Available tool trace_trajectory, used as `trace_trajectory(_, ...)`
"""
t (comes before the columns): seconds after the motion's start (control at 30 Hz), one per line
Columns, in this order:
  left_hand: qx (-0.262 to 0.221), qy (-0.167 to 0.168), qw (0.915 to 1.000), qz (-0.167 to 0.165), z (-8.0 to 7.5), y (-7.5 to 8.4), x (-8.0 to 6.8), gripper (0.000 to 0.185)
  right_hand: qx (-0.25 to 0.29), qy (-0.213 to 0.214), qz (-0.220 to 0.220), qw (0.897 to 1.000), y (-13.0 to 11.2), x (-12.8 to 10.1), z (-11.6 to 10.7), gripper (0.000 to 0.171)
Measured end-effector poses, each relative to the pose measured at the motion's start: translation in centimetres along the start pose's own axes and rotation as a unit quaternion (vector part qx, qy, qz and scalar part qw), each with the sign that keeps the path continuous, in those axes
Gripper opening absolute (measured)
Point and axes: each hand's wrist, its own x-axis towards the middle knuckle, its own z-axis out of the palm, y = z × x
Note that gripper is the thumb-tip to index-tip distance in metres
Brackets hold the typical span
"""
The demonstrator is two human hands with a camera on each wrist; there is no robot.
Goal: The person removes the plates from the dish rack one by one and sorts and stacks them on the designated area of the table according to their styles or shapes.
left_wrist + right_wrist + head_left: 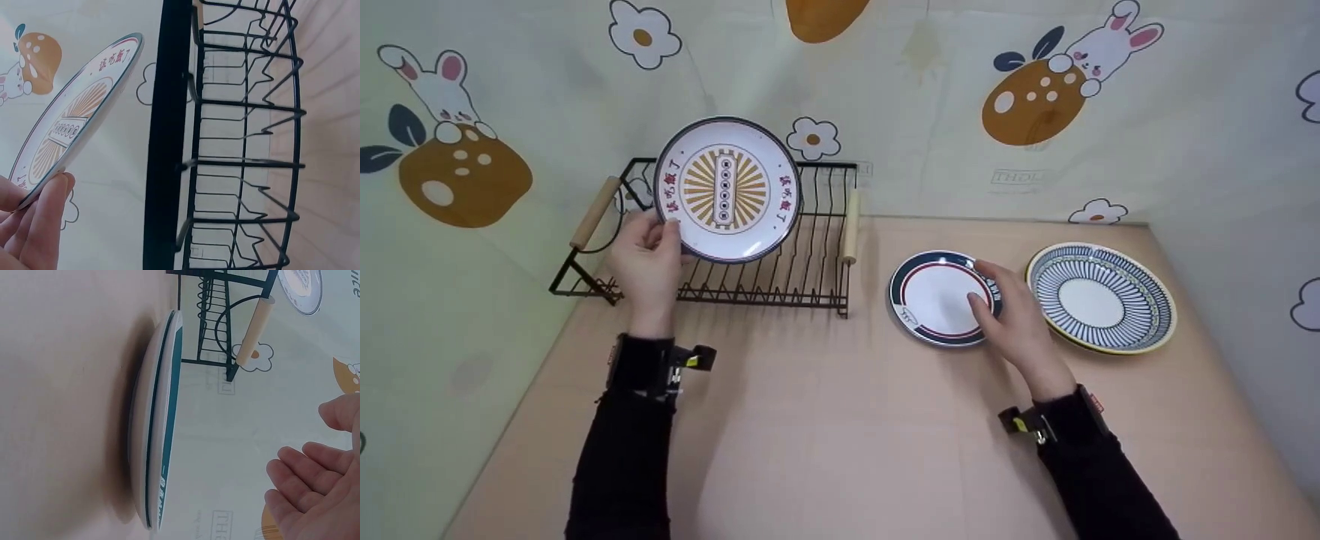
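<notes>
My left hand [646,259] pinches the lower left rim of a white plate [726,240] with an orange sunburst and red characters. The plate is tilted up, its face toward the head camera, above a black wire dish rack [817,277] with wooden handles. In the left wrist view the fingers [49,216] grip the plate's edge, well apart from the rack's wires. My right hand [1020,322] hovers with spread fingers over a white plate [937,296] with a dark blue-green band. From the right wrist view, that plate [169,416] lies on another one, and the hand is apart from both.
A larger plate [1091,304] with blue radiating stripes and a yellow rim lies on the right of the tan table [840,435]. Behind the rack stands a wall covering [922,112] printed with rabbits and flowers. The rack's wooden handle [850,225] juts up on its right side.
</notes>
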Motion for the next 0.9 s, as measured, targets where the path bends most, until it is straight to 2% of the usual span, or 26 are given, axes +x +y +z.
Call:
trace_trajectory(0.13, -0.02, -0.007, 0.9998, -0.005, 0.4, 0.2, -0.5, 0.024, 0.008, 0.002, -0.003, 1.0, -0.1, 0.0, 0.2, 0.045)
trace_trajectory(0.47, -0.058, -0.027, 0.9979, 0.015, 1.8, 0.5, -1.7, 0.024, 0.03, -0.002, -0.004, 1.0, -0.4, -0.1, 0.4, 0.046)
trace_trajectory(0.73, -0.068, -0.059, 0.996, -0.009, 2.6, 0.8, -2.8, 0.025, 0.03, -0.012, 0.008, 0.999, -0.7, -0.1, 0.5, 0.047)
trace_trajectory(0.9, -0.069, -0.074, 0.9948, -0.01, 3.1, 0.9, -3.3, 0.024, 0.036, -0.01, 0.002, 0.999, -0.9, 0.0, 0.6, 0.049)
